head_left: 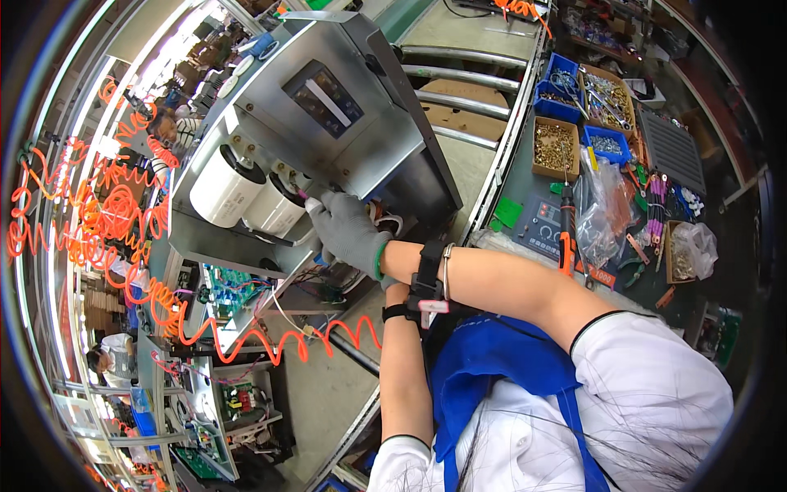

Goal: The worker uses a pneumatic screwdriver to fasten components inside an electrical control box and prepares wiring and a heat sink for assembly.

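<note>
our right hand (pixel 351 230), in a grey knitted glove, reached into the open metal housing (pixel 348 168) with its fingers drawn narrow beside a small pink piece (pixel 302 194); we could not tell whether they pinched it or only touched it. our left hand (pixel 388 282) lay mostly hidden below the right wrist, so we could not tell whether it held anything.

just past our fingertips was the nearer white cylinder (pixel 275 209), with the farther white cylinder (pixel 221 193) close beside it; both looked like large capacitors. they lay inside the housing near its left side, their terminals toward the inner wall. we judged the cylinders already placed, but the wiring looked unfinished: the housing was open, and loose wires ran near a green circuit board (pixel 234 287) below it. we could not make out which terminals were fastened.

farther out, an orange coiled hose (pixel 279 348) sagged in front of the board, and conveyor rollers (pixel 467 105) lay beyond the housing. to our right, the surface (pixel 534 187) carried brass-coloured fasteners (pixel 555 148) in a box, silver fasteners (pixel 605 144) in a blue bin, and an orange-and-black electric screwdriver (pixel 566 238), out of our hands.
</note>
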`<state>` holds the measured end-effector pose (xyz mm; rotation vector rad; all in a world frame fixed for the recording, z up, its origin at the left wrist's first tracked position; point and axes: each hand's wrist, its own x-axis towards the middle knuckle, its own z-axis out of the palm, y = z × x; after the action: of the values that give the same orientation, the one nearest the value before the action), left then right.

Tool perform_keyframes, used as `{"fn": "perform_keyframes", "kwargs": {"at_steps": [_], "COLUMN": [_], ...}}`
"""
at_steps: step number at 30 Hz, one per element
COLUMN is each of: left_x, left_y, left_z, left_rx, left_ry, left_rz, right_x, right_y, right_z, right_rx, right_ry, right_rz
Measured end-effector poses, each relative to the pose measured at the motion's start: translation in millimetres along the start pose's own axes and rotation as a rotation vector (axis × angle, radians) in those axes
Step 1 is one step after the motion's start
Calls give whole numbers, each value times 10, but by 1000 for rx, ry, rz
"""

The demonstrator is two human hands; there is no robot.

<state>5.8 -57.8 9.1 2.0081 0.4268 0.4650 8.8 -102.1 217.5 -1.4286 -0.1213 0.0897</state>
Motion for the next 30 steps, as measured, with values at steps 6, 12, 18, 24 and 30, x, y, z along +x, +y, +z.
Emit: {"fn": "perform_keyframes", "kwargs": {"at_steps": [6,12,18,24,30], "left_x": [-215,-507,-235,-989,-1922], "left_y": [571,810,-294,-540,-300], "left_z": [-192,-139,-651,-648,-698], "left_rx": [115,318,258,-58,-433], "left_ry": [67,262,-123,-395,-687], "left_rz": [-128,-291,220,-226,-532], "right_x": [20,-666,-1305,-1159,-909], "right_y": [49,574,993,1450,1572], "right_z": [162,-606,-1599,-1487,-873], "right_rx": [288,-232,-289,-590,-617], "right_ry": [18,-13,-67,-198,-539], "right_rz": [137,-391,168,-168,-99]}}
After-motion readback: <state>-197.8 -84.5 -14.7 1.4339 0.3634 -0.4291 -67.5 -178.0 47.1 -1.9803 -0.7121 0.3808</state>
